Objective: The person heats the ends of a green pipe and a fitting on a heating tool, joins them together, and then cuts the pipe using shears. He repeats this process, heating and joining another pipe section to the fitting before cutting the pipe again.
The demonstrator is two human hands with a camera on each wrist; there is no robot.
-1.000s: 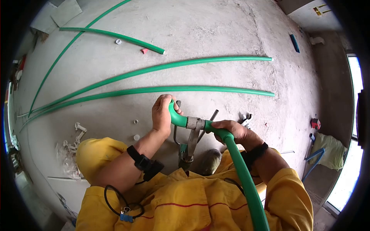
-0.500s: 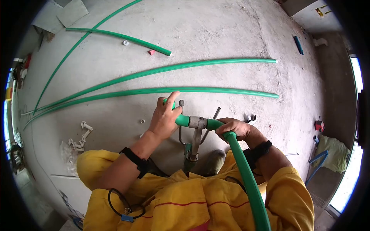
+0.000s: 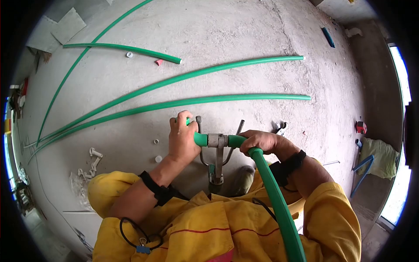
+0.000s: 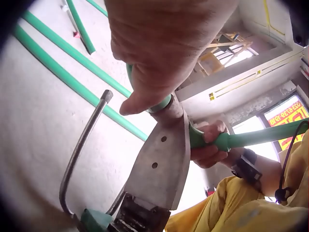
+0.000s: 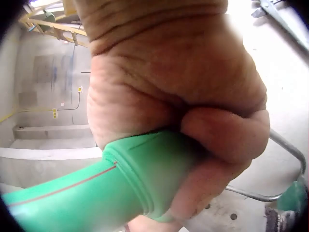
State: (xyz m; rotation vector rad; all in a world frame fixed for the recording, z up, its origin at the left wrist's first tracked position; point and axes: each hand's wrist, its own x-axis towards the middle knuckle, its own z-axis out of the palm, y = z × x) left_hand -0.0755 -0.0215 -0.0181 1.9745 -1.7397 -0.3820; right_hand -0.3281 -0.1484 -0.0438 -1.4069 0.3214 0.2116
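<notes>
A pipe-fusion welder stands upright in front of me, with a flat metal plate point(image 4: 161, 159) and a round metal socket point(image 3: 214, 140) at its top. Against the socket's left side sits a green elbow fitting point(image 3: 201, 139). My left hand point(image 3: 183, 137) grips that elbow and covers most of it, thumb near the socket. On the other side a second green elbow point(image 5: 149, 169) meets the socket, and my right hand point(image 3: 264, 142) wraps round it. From this elbow a long green pipe point(image 3: 281, 209) runs back toward my body, past my right arm.
Several long green pipes point(image 3: 183, 101) lie across the concrete floor ahead. The welder's bent metal legs point(image 4: 79, 154) rise around its plate. White fittings point(image 3: 94, 161) are at the left, a tape measure point(image 3: 361, 127) and a pale sack point(image 3: 379, 158) at the right.
My left hand has turned and shifted along its elbow, covering more of it; its fingers were lifted half a second ago. The right hand keeps its grip. The head view has shifted slightly.
</notes>
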